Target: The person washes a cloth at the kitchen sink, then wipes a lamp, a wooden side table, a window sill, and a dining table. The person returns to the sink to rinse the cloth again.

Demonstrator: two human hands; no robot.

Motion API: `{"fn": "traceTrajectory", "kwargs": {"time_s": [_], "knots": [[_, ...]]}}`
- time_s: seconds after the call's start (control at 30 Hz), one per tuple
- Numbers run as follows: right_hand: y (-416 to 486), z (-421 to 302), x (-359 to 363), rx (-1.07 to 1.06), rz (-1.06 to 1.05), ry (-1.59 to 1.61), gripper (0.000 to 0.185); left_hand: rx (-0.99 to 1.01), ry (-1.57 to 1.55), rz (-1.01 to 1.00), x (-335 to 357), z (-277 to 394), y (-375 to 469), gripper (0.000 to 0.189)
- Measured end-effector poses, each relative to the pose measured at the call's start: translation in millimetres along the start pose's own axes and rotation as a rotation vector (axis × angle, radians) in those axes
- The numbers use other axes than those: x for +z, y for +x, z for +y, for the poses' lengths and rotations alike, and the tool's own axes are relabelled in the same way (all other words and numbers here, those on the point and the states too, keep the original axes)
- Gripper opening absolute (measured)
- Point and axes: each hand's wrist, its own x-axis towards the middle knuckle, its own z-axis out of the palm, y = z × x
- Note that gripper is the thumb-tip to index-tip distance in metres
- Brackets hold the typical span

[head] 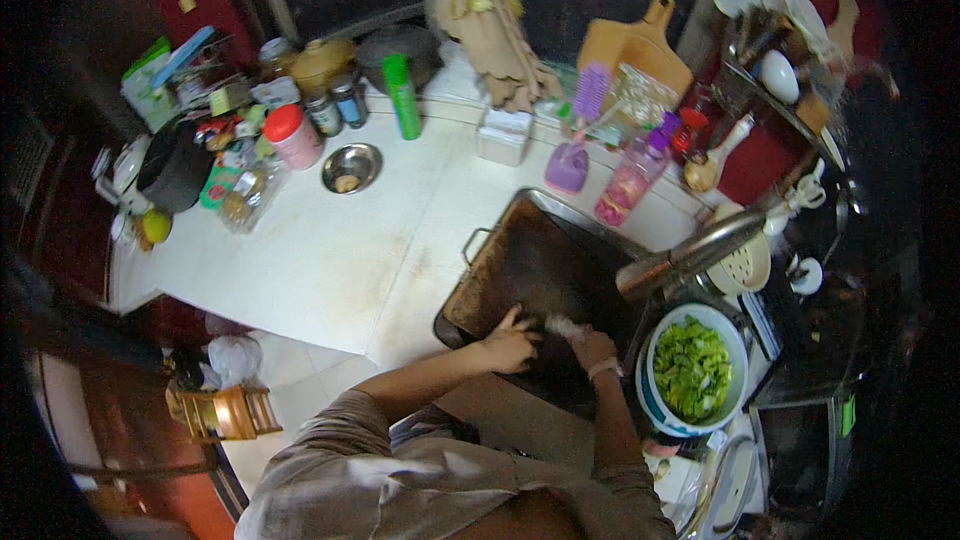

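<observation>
A dark, brown-stained rectangular roasting pan (pixel 536 262) with a wire side handle lies in the steel sink (pixel 566 210). My left hand (pixel 512 343) is at the pan's near side, its fingers partly spread; whether they grip the edge is not clear. My right hand (pixel 595 349), with a band at the wrist, is over the pan's dark interior. In it is a small whitish thing (pixel 562 326), perhaps a scrubber, blurred. Above the sink's right side reaches the metal faucet (pixel 690 251).
Right of the sink stands a tub of chopped green leaves (pixel 694 371). Behind it are a pink-filled bottle (pixel 631 180), a purple brush holder (pixel 568 165) and a cutting board (pixel 637 45). The white counter (pixel 360 255) at left bears a steel bowl (pixel 352 169) and a red-lidded jar (pixel 292 136).
</observation>
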Motion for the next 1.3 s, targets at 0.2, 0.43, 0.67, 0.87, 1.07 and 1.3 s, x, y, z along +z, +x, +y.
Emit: {"fn": "traceTrajectory", "kwargs": {"time_s": [0.2,0.43,0.67,0.87,1.07,1.3], "knots": [[9,-25,1,-0.316,-0.275,0.684,0.048,-0.119,-0.182,0.118,-5,6,-19,0.043],[-17,-77,51,-0.269,0.442,-1.015,0.043,-0.145,-0.352,0.524,6,-8,-100,0.045],[-85,-140,249,-0.776,-0.031,-0.146,0.026,-0.368,-1.179,1.102,44,-22,-273,0.069],[-158,-135,501,-0.459,-0.762,0.048,0.032,-0.641,-1.412,1.453,130,-2,-487,0.064],[-234,-113,688,-0.223,-1.270,-0.370,0.033,-1.154,-1.185,1.776,215,87,-665,0.050],[-308,-81,869,-0.613,-1.771,-0.647,0.032,-1.316,-1.316,2.493,268,160,-769,0.043]]}}
